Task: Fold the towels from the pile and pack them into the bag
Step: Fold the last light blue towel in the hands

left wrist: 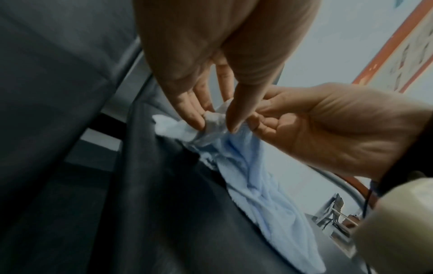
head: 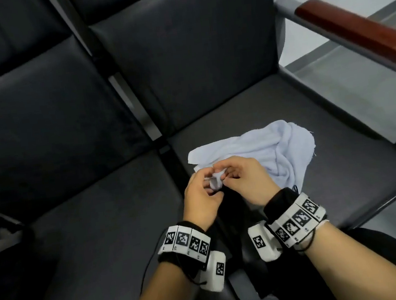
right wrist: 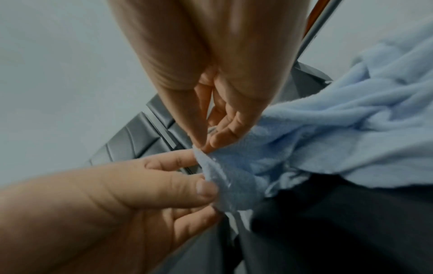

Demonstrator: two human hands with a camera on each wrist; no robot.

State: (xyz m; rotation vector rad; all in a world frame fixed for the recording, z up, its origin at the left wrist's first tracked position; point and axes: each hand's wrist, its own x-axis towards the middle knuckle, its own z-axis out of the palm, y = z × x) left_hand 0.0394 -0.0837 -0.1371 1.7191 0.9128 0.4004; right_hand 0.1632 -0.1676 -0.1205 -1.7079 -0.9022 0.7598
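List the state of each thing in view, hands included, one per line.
towel: pale blue, crumpled and unfolded on the seat, one bunched corner lifted by both hands.
left hand: pinches the towel's corner.
right hand: pinches the same corner beside the left hand.
seat: dark, holds the towel.
armrest: wooden top, nothing rests on it.
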